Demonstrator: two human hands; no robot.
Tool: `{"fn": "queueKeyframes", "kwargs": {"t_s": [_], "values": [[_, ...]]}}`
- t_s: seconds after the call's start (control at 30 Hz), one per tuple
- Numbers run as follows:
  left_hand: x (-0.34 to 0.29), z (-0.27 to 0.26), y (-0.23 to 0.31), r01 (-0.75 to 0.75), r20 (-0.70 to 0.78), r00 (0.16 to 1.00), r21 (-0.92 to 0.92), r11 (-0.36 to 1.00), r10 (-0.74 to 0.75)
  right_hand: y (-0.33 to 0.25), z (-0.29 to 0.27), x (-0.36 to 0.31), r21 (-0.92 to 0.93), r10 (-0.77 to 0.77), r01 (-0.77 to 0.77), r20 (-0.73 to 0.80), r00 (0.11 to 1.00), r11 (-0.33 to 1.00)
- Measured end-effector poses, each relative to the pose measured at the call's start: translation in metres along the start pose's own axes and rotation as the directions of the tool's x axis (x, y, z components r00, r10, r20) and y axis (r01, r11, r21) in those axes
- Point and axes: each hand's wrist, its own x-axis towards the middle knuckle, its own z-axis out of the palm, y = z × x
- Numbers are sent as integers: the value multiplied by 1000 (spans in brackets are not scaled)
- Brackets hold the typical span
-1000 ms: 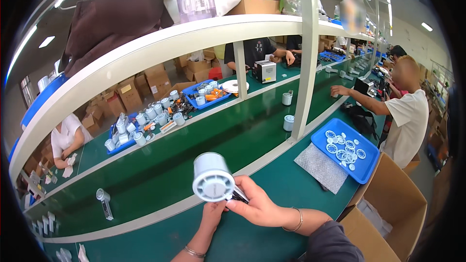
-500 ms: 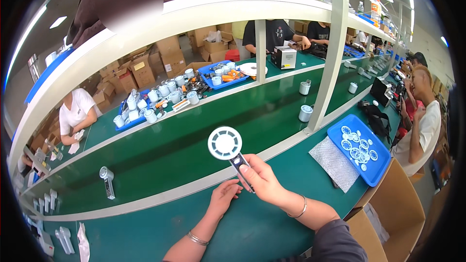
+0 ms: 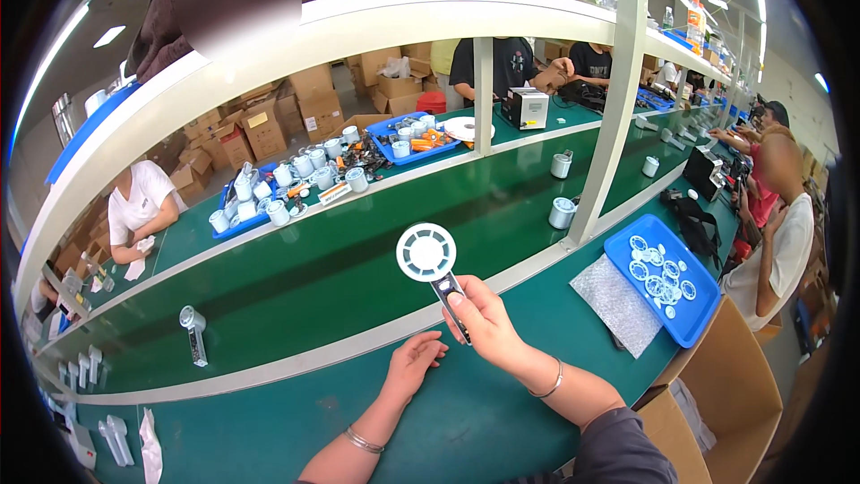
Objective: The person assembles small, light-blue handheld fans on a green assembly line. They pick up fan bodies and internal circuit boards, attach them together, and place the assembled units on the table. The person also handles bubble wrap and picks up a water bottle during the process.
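Note:
Held up over the near edge of the green belt is a handheld fan [image 3: 426, 253], with a round white slotted head and a slim dark-fronted handle. My right hand [image 3: 485, 323] grips that handle, thumb on its front, and the head tilts up and left. My left hand [image 3: 415, 366] rests on the green table just left of it, fingers loosely stretched, nothing in them. Another fan body [image 3: 193, 336], with an open-looking handle, lies on the belt at the left.
At right, a blue tray [image 3: 690, 321] of white rings overlaps bubble wrap [image 3: 618, 305] beside an open carton [image 3: 717, 385]. A white post [image 3: 618, 108] stands ahead. White fan housings [image 3: 562, 212] sit on the belt [image 3: 358, 278]. Across it, a person [image 3: 143, 206] handles something white.
My right hand has shifted the fan slightly right and up, turning it a little more upright. My left hand has stayed put.

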Motion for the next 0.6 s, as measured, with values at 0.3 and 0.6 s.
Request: {"fn": "queueKeyframes", "kwargs": {"t_s": [0.3,0.6], "values": [[1,3,0,-3,0,1000,-15,1000,3,37,-6,20,90,299,-294,-41,953,951],[4,3,1,17,-12,1000,15,1000,-17,147,-33,136,-613,201,-290,-212,956,735]]}}
